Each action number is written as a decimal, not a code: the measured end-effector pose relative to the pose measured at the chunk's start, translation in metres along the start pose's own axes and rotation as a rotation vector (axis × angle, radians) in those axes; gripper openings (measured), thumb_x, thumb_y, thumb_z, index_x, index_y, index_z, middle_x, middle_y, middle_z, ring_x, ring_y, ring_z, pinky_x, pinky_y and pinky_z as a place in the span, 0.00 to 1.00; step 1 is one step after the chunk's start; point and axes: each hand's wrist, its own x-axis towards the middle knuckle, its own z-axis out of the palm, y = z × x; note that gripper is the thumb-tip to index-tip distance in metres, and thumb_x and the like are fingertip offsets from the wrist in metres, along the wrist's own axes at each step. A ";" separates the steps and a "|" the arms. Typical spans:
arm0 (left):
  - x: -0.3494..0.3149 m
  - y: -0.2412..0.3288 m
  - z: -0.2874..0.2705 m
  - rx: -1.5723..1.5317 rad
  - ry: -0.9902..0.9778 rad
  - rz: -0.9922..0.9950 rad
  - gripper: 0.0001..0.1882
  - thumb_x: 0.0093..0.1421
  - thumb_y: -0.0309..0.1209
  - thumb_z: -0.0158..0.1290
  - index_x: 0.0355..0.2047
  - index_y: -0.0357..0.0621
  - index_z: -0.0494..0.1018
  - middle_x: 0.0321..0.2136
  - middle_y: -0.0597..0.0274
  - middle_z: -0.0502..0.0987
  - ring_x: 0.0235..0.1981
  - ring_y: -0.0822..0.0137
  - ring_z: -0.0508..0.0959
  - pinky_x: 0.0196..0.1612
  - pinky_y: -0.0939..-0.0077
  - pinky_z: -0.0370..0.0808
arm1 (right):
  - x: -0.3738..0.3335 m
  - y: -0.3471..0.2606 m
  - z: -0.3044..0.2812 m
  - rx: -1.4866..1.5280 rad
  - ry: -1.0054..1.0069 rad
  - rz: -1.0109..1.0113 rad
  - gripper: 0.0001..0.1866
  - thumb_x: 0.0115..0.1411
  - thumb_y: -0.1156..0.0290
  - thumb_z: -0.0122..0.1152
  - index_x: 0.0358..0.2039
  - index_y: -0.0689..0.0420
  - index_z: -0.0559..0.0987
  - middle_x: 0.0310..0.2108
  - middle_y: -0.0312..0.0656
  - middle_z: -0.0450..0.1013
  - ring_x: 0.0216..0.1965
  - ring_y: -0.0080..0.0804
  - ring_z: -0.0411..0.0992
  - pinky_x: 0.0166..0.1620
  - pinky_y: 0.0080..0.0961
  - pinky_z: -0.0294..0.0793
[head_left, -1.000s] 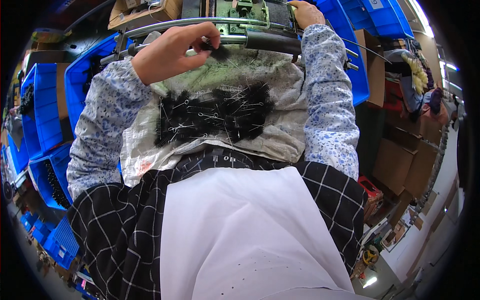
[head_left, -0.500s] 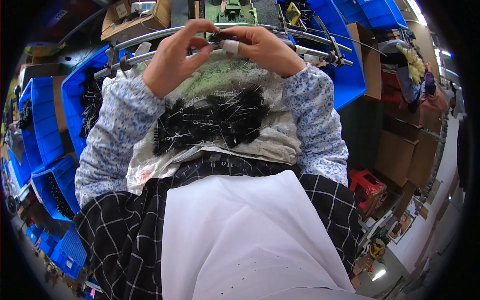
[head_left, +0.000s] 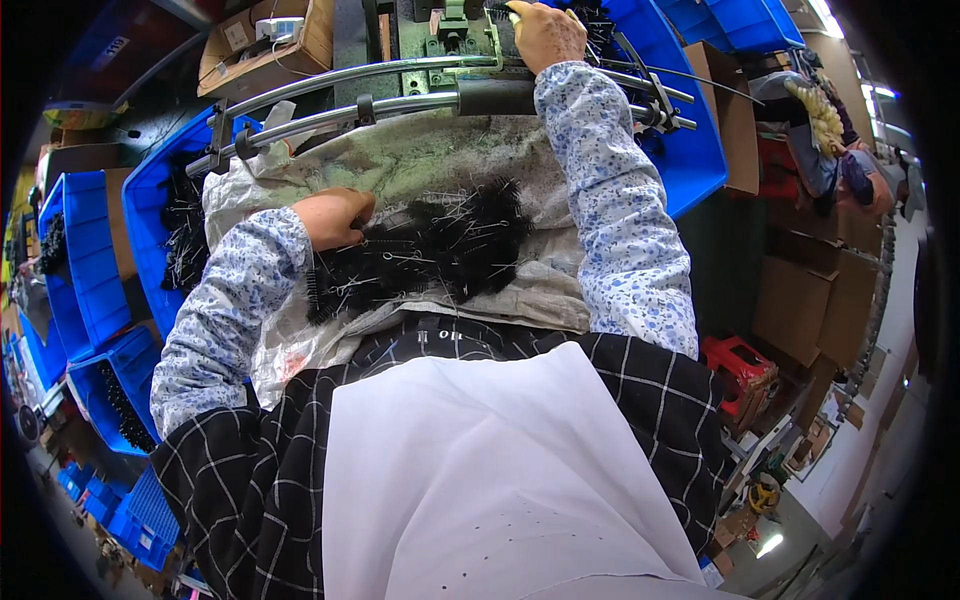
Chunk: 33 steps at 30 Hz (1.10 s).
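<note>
Head view: we find left hand (head_left: 332,217) at black brushes (head_left: 450,240), right hand (head_left: 550,38) at far machine (head_left: 453,42); either grip's state we cannot tell.

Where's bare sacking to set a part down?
Bare sacking shows between the metal rails and the black brush pile, plus a narrower strip between pile and right sleeve. Crowded: the pile itself, with the left hand at its upper-left edge.

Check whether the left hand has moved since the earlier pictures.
Yes: the left hand moved down the picture, away from the metal rails, to the brush pile.
</note>
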 end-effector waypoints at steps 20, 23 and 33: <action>-0.033 0.040 -0.072 -0.088 0.403 0.265 0.09 0.52 0.22 0.54 0.34 0.39 0.66 0.30 0.62 0.67 0.29 0.69 0.69 0.32 0.77 0.69 | -0.016 0.009 -0.013 -0.208 -0.145 0.184 0.20 0.50 0.62 0.57 0.43 0.54 0.76 0.42 0.42 0.72 0.48 0.41 0.66 0.46 0.43 0.65; -0.032 0.041 -0.072 -0.091 0.399 0.269 0.10 0.52 0.22 0.54 0.34 0.39 0.66 0.30 0.62 0.68 0.29 0.69 0.69 0.32 0.77 0.69 | -0.016 0.016 0.007 -0.107 -0.069 0.164 0.18 0.50 0.64 0.54 0.42 0.54 0.76 0.42 0.44 0.74 0.51 0.42 0.67 0.48 0.44 0.65; -0.032 0.047 -0.080 -0.076 0.393 0.236 0.10 0.51 0.23 0.54 0.33 0.40 0.66 0.31 0.58 0.69 0.32 0.61 0.72 0.36 0.71 0.71 | -0.002 -0.057 0.022 -0.111 -0.130 0.165 0.11 0.52 0.67 0.49 0.32 0.53 0.78 0.33 0.41 0.75 0.43 0.41 0.70 0.42 0.42 0.65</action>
